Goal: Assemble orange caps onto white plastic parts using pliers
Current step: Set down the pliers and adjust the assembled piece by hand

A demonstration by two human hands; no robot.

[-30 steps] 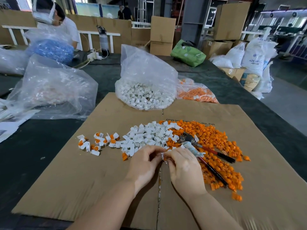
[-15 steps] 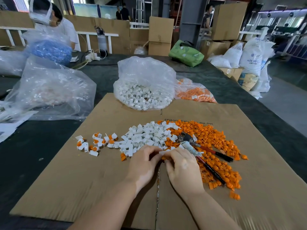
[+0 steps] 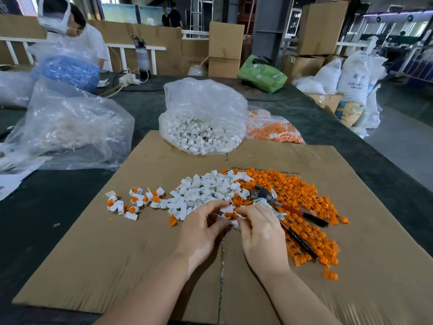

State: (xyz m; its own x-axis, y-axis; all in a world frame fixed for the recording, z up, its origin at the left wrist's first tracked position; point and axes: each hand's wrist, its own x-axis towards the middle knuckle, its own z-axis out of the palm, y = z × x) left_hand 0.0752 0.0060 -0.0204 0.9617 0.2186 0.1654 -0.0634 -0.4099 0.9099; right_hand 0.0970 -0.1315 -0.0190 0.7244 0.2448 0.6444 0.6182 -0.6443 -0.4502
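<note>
The white plastic part (image 3: 226, 210) I'm working on sits between my two hands, right at the fingertips, with an orange cap (image 3: 227, 216) showing in it. I judge both pieces to be very light, hard moulded plastic: stiff, a little slick, and small enough to flick away if squeezed off-centre, so I would hold the white body by its flat sides and leave the cap's end clear. My left hand (image 3: 201, 233) has its fingers curled inward, thumb and forefinger pinching the left side of the part. My right hand (image 3: 260, 238) is curled the same way, its fingertips nipping the right edge of the same piece; I cannot tell whether the cap is fully seated or only started. The pliers (image 3: 287, 211) lie just beyond my right hand, touching no finger that I can see, their metal head pointing away and to the left, the red-and-black handles splayed toward the right over the loose orange caps (image 3: 302, 195). The heap of loose white parts (image 3: 206, 186) lies just past my left fingertips, and a small cluster of capped pieces (image 3: 133, 202) sits well out to the left of that hand. By my reading, the cap needs pressing home with the pliers, which will want a gentle squeeze so the plastic doesn't crack.
</note>
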